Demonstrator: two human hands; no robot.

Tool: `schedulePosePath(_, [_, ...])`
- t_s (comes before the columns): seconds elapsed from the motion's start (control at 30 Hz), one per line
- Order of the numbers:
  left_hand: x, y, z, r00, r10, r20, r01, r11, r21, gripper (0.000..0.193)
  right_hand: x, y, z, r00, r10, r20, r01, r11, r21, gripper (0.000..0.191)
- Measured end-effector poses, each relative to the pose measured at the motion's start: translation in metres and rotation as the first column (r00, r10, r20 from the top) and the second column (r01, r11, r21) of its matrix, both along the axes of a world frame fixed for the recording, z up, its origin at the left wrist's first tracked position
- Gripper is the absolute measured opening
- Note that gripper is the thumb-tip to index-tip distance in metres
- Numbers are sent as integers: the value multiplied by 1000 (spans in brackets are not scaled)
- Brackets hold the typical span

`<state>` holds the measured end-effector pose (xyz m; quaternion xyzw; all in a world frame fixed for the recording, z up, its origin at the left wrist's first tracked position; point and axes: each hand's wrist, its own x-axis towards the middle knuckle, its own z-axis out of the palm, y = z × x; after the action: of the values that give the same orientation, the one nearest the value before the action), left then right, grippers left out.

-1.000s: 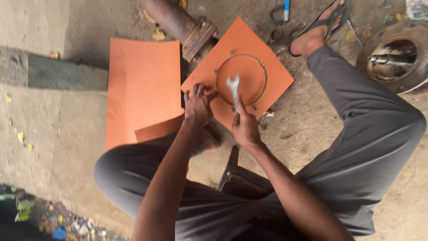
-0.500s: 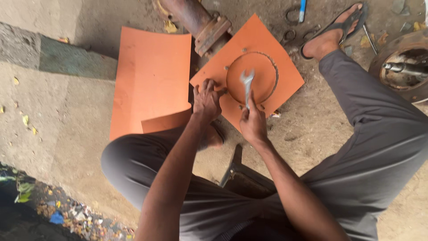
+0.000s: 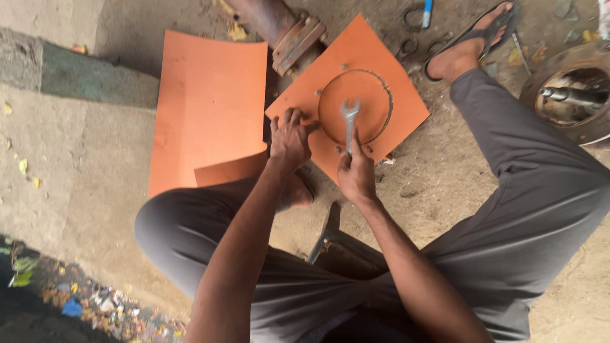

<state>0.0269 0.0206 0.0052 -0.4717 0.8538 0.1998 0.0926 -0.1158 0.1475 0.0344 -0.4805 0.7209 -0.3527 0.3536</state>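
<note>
One circle is scored almost fully round the square orange sheet [image 3: 356,105] lying on the ground by the flanged pipe [image 3: 295,41]. We note the right hand [image 3: 357,176] gripping a spanner [image 3: 349,124] upright on it, while the left hand [image 3: 290,136] presses the edge, fingers curled (the disc seems not yet freed).
</note>
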Motion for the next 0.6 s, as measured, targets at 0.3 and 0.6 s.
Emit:
schedulePosePath(0.3, [9, -6, -8, 992, -12, -124, 1, 995, -95, 50, 5, -9, -4, 997, 53, -60, -46, 992, 114, 67])
schedulePosePath(0.6, [5, -8, -17, 994, -19, -107, 11, 998, -69, 49, -7, -2, -3, 986, 148, -74, -121, 949, 292, 70])
